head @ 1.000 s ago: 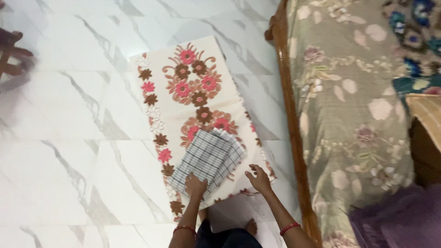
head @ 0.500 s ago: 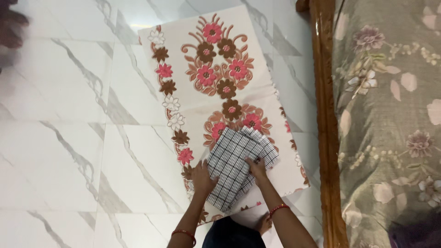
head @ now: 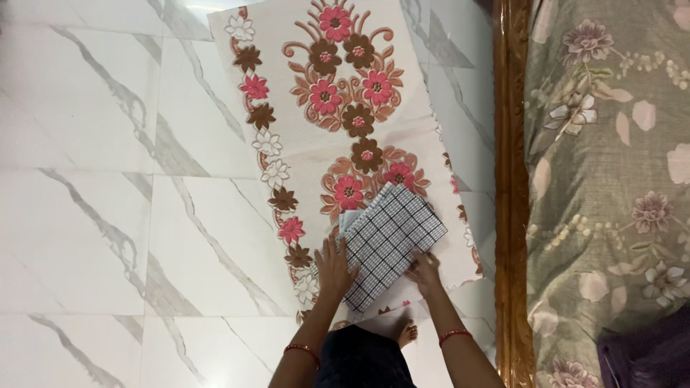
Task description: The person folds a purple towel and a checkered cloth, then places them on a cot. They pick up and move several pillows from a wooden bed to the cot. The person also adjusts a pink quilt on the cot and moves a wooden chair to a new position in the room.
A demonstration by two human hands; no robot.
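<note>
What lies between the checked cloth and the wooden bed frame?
In the head view, only the flowered mat's edge and a strip of marble floor separate the checked cloth from the wooden bed frame.

- My left hand point(head: 333, 267) lies flat, fingers spread, on the near left edge of the folded checked cloth point(head: 392, 237)
- My right hand point(head: 425, 271) presses the cloth's near right corner, at about 4 o'clock from its middle
- The cloth rests on a cream floral mat point(head: 316, 100) that runs away toward 12 o'clock over the white marble floor point(head: 108, 201)
- At 3 o'clock a wooden bed frame point(head: 510, 179) edges a flowered bedspread point(head: 611, 179)
- My bare toes point(head: 407, 333) show at 6 o'clock
</note>
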